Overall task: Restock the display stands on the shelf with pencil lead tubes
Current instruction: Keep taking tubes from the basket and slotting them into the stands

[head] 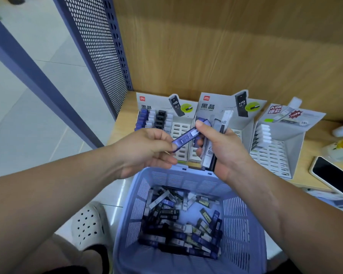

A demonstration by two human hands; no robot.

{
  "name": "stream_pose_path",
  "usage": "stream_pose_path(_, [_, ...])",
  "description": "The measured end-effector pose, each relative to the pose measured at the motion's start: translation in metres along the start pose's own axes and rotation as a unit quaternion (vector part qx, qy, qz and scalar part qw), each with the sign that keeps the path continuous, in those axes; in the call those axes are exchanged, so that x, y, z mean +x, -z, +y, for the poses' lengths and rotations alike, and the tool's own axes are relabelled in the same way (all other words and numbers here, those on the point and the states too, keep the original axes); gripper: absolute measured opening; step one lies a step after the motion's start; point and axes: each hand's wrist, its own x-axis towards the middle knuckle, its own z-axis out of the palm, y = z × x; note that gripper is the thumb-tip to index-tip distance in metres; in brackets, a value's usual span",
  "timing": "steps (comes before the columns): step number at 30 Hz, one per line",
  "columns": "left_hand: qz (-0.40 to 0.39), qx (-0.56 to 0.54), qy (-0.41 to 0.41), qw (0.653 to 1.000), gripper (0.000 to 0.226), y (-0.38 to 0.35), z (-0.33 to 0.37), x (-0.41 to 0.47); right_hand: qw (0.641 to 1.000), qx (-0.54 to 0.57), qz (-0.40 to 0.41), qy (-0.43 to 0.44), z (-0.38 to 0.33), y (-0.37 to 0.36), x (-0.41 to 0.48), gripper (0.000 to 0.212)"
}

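Head view, my left hand pinching a blue lead tube by its lower end, my right hand curled round a bundle of tubes, both held over the basket, before the middle display stand.

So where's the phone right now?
The phone lies at the head view's right edge, on the wooden shelf, just right of the rightmost display stand.
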Motion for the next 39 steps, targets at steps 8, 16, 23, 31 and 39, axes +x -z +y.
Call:
stream_pose_path(8, [0.017,0.012,-0.120,0.993,0.017,0.007,0.014,-0.007,0.998,0.057,-0.001,-0.014,-0.001,-0.003,0.000,0.029])
stream_pose_path(16, [0.075,0.200,-0.286,0.934,0.018,0.020,0.022,-0.015,0.996,0.015,-0.037,-0.075,0.005,-0.004,-0.001,0.026])
stream_pose_path(23, [0.137,0.438,-0.217,0.861,0.003,0.084,0.030,-0.007,0.993,-0.034,-0.046,-0.099,0.013,-0.004,-0.003,0.022])
stream_pose_path(31, [0.130,0.620,-0.195,0.749,0.008,0.108,0.001,0.026,0.993,-0.058,-0.051,-0.090,0.017,-0.008,-0.003,0.024])
stream_pose_path(39, [0.140,0.610,-0.178,0.759,0.006,0.112,-0.009,0.042,0.991,-0.081,-0.058,-0.086,0.017,-0.002,-0.004,0.019])
